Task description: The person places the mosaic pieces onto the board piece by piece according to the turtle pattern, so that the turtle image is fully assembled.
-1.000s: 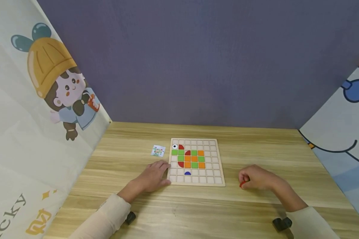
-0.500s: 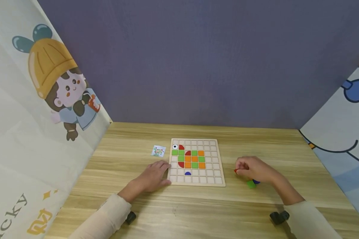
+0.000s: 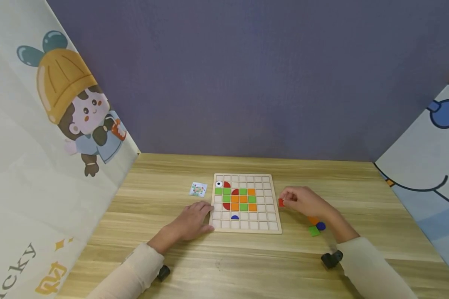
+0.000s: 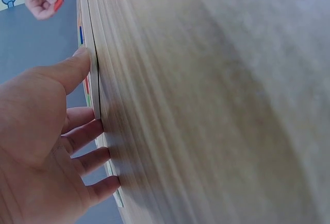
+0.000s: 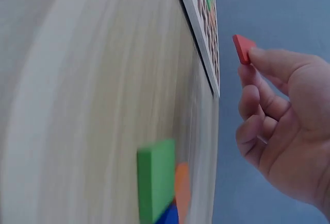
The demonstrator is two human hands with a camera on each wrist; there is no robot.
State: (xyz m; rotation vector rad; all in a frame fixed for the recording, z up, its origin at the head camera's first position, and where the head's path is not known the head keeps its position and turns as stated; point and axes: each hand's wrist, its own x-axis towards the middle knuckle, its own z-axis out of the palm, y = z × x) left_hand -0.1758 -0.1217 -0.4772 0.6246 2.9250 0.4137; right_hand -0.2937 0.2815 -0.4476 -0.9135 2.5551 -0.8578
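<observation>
My right hand (image 3: 303,201) pinches a red tile (image 3: 281,202) between thumb and fingertips, just off the right edge of a wooden grid board (image 3: 245,232). In the right wrist view the red tile (image 5: 243,48) is raised above the table, one rounded corner hidden by the thumb. My left hand (image 3: 190,221) rests at the board's left edge, fingers extended and touching the rim. Green, orange and red tiles form a shape in the board's cells, with a white eye tile (image 3: 218,184) at upper left. A blue half-round tile (image 3: 235,217) sits lower down.
Right of the board lie a green tile (image 3: 314,231), a blue round piece (image 3: 320,226) and an orange tile (image 3: 313,220), partly behind the right wrist. A small picture card (image 3: 198,189) lies left of the board. A dark partition (image 3: 247,83) stands behind the table.
My right hand has moved left and away from me with the red tile, up to the board's right edge, uncovering the green, blue and orange pieces. The left hand stays in place.
</observation>
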